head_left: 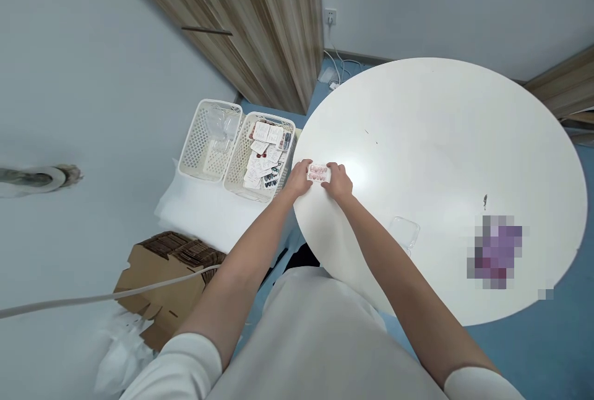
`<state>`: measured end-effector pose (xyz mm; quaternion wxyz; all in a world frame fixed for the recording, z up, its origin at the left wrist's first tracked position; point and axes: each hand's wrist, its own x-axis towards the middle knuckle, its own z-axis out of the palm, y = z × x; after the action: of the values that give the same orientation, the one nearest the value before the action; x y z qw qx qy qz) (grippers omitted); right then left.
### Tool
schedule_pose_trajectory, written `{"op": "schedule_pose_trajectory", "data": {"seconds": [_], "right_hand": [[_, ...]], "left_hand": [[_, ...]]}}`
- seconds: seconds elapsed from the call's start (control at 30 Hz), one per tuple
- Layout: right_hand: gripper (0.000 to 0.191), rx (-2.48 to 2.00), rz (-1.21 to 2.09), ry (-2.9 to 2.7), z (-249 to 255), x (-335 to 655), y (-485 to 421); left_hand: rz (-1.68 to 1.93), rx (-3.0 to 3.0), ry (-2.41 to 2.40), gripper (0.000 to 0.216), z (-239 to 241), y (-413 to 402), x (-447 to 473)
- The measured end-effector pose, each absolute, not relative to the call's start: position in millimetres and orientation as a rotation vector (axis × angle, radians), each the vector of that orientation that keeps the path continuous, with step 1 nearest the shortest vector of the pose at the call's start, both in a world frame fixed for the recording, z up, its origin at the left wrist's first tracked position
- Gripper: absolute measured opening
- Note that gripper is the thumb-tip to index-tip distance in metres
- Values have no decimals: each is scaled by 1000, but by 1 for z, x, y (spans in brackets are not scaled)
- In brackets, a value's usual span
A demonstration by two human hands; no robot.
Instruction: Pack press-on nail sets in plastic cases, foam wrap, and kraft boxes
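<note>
Between my two hands is a small white card of pink press-on nails (318, 173), set out in two rows, over the left edge of the white table. My left hand (299, 178) grips its left end between thumb and fingers. At the right end, my right hand (339, 181) pinches it the same way. A clear plastic case (404, 232) lies on the table beyond my right forearm. Left of my hands, a white basket (236, 165) holds a heap of similar cards, some with dark green or red nails.
Another white basket (189, 143) with clear plastic pieces stands farther left. Folded brown cardboard boxes (158, 282) are stacked below it, near a pale hose (139, 291). The oval white table (440, 121) bears a blurred purple item (496, 251) at right. A wooden cabinet (260, 16) stands behind.
</note>
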<state>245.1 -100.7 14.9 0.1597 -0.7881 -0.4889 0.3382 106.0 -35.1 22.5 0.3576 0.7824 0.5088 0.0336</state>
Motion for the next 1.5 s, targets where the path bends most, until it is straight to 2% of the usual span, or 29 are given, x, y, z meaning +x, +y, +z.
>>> {"op": "schedule_pose_trajectory", "data": {"seconds": [0.27,0.43,0.63,1.07,1.23,1.5], "right_hand": [[60,-1986,1001,-1293,14,242,-119],[65,-1882,872,-1316,33,240,-156],[66,-1991,766,-1243,60,232,-238],[62,-2166,721,-971,80,225,-386],[60,-2209,710,-983,74,242,-407],[61,-2242,739,-1149,57,296,-414]], "left_hand": [[169,2017,1215,64,30,-52,99],[242,1985,1052,64,50,-74,92],[250,1961,764,68,66,-125,91],[8,2147,286,64,60,-212,110],[26,2239,266,61,54,-232,128],[-2,2398,487,59,53,-257,160]]}}
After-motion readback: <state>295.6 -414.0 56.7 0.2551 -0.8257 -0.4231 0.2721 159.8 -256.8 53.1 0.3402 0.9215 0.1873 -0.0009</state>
